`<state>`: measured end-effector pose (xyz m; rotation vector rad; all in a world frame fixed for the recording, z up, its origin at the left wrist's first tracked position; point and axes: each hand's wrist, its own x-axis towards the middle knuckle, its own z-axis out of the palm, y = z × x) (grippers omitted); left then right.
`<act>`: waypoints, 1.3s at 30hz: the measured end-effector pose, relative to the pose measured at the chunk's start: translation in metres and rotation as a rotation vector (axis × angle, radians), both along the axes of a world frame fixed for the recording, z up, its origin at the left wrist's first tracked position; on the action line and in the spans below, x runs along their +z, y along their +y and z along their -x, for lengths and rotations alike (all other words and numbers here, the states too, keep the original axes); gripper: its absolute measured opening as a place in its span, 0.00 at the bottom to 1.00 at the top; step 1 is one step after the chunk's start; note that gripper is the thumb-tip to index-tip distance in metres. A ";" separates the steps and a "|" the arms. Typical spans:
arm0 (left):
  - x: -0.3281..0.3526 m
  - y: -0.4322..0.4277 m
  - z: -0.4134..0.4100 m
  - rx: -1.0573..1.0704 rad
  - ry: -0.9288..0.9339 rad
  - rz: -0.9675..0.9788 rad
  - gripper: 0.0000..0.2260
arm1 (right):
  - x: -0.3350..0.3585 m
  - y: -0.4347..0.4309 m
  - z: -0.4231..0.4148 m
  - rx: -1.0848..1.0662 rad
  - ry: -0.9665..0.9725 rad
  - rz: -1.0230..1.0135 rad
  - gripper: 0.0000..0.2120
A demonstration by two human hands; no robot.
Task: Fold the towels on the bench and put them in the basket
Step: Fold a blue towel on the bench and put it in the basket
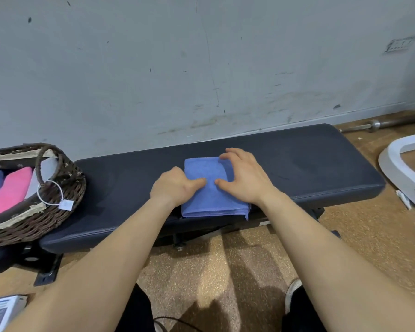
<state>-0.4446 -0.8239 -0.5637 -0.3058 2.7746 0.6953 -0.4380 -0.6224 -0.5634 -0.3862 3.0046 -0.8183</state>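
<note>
At the middle of the bench (309, 164), close to its front edge, a folded blue towel (211, 200) lies flat in stacked layers. The left hand (175, 188) grips the towel's left edge, thumb on top and fingers curled out of sight, while the right hand (244, 178) rests on it with fingers spread and relaxed. On the bench's left end stands the basket (65, 212), holding a pink towel (12, 190) between a blue one and a grey one.
</note>
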 end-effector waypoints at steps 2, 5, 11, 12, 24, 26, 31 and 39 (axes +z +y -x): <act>0.004 0.004 -0.001 -0.028 -0.012 -0.154 0.22 | 0.005 0.006 0.008 -0.003 -0.014 0.076 0.34; 0.014 0.007 0.002 -0.051 0.044 -0.356 0.19 | 0.010 0.014 0.019 -0.008 -0.056 0.203 0.37; 0.045 -0.006 0.017 -0.349 -0.085 -0.664 0.14 | 0.021 0.020 0.037 0.045 -0.331 0.453 0.38; 0.049 -0.008 0.020 -0.372 -0.121 -0.666 0.14 | 0.022 0.022 0.038 0.058 -0.396 0.461 0.34; 0.032 -0.023 0.044 -0.132 -0.232 -0.342 0.09 | 0.014 0.039 0.050 -0.089 -0.600 0.419 0.14; 0.031 -0.017 0.045 -0.059 -0.151 -0.392 0.07 | 0.015 0.042 0.053 -0.162 -0.613 0.449 0.13; 0.030 -0.005 0.038 -0.008 -0.097 -0.525 0.12 | 0.018 0.049 0.049 -0.207 -0.642 0.560 0.11; 0.041 -0.011 0.024 -0.031 -0.061 -0.644 0.11 | 0.018 0.059 0.031 -0.152 -0.616 0.681 0.11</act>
